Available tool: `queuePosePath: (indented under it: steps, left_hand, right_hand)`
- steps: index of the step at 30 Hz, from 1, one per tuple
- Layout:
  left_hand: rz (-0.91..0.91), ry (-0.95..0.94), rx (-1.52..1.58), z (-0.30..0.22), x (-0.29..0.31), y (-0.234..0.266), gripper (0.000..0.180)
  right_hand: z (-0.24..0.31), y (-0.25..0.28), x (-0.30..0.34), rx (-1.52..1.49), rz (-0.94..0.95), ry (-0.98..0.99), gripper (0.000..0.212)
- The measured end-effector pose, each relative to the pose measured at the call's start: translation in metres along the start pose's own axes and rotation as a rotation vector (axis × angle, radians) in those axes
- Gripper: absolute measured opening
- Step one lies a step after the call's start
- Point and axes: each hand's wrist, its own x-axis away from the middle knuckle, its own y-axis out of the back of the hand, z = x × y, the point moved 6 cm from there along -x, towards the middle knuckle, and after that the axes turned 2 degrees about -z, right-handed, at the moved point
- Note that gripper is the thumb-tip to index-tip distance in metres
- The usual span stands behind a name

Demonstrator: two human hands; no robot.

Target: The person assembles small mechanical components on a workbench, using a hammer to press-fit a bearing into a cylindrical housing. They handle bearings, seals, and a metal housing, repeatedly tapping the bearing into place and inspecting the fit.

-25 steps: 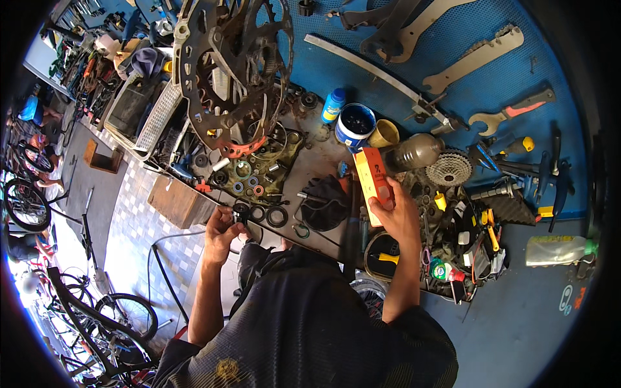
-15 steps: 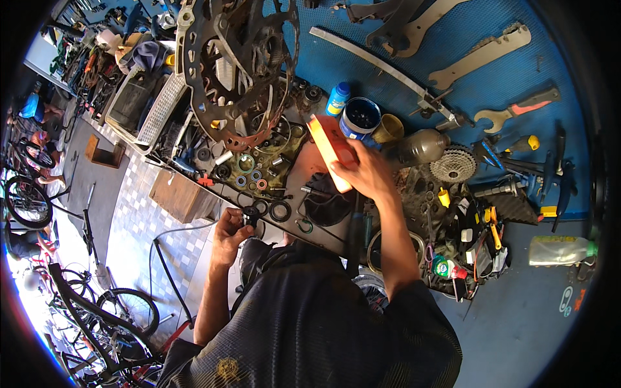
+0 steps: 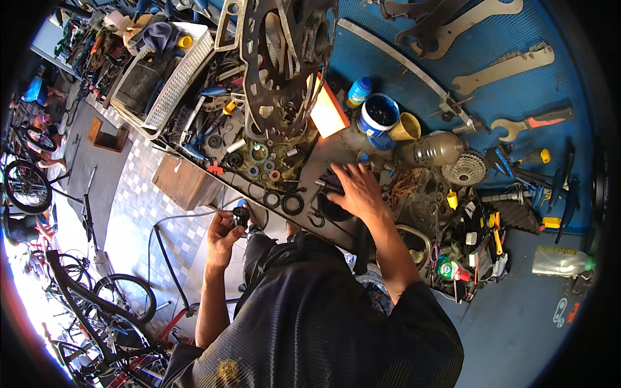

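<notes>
My left hand (image 3: 224,240) pinches a small black round part (image 3: 240,215) with a lighter ring on its end, held off the bench's near edge. Over the bench, my right hand (image 3: 363,193) is spread with its fingers apart, partly covering a dark cloth-like piece (image 3: 333,207); whether they touch I cannot tell. A short metal tool (image 3: 321,183) lies by its fingertips. Farther back stands an orange box-like item (image 3: 328,111), partly behind a hanging dark toothed metal plate (image 3: 275,97). Black rings (image 3: 292,204) and small bearings (image 3: 253,170) lie left of my right hand.
Behind my right hand are a white-and-blue tub (image 3: 378,116), a blue bottle (image 3: 359,92), a brown cup (image 3: 405,127) and a cassette (image 3: 464,167). Wrenches (image 3: 504,70) hang on the blue wall. A white basket (image 3: 169,97) sits left; bicycles (image 3: 123,297) stand on the floor.
My right hand has let go of the orange item, leaving it farther back, and has come nearer to the dark piece. My left hand still holds the black part, turned slightly. The view has shifted.
</notes>
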Motion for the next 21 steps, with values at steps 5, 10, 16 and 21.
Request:
queuePosePath:
  steps: [5,10,16,21]
  left_hand:
    - [0.01,0.007,-0.044,-0.005,-0.012,0.002,0.043]
    - [0.103,-0.009,-0.021,-0.008,-0.023,-0.019,0.039]
    - [0.15,0.024,-0.069,-0.013,-0.026,-0.04,0.036]
    - [0.139,0.012,-0.064,-0.013,-0.022,-0.05,0.033]
  right_hand:
    - [0.001,0.001,0.034,-0.034,-0.142,-0.053,0.032]
    - [0.036,0.012,0.06,-0.205,-0.365,0.016,0.022]
    - [0.069,-0.009,0.071,-0.318,-0.313,-0.098,0.033]
    - [0.056,-0.014,0.07,-0.215,-0.311,-0.106,0.032]
